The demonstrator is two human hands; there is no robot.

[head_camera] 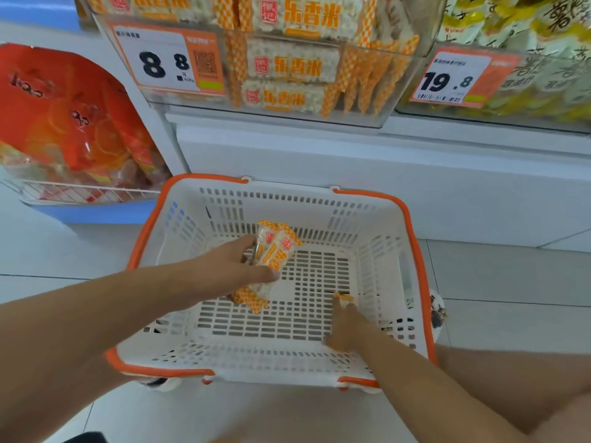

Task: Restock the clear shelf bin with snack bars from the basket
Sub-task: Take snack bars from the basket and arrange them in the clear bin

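On the tiled floor (pixel 511 314) below the shelf stands a white plastic basket (pixel 377 263) with an orange rim, its slotted bottom largely bare.

Left hand (pixel 236 270): reaches into the basket from the left. Its fingers (pixel 265 274) are curled round a bundle of snack bars (pixel 271 260), at least two, in white wrappers with orange checkered ends. The bundle is held tilted above the basket bottom, near its middle.

Right hand (pixel 347 327): reaches into the basket from the lower right. The fingertips pinch a small piece with an orange and white wrapper (pixel 343 298) at the basket bottom, toward its right side. Most of this piece is hidden by the hand; it cannot be told whether it is a whole bar.

Clear shelf bin (pixel 399 91): sits on the shelf directly above the basket. It holds stacked bars (pixel 294 63) of the same white and orange kind, some lying flat with the label forward, others standing on end at the right. A price tag (pixel 166 60) reading 8.8 is fixed to the bin front at the left.

Adjacent items: a second clear bin (pixel 499 119) to the right carries yellow and white packets and a tag (pixel 454 78) reading 19.8. To the left, a wire rack (pixel 80 191) holds large red and orange bags (pixel 73 113).
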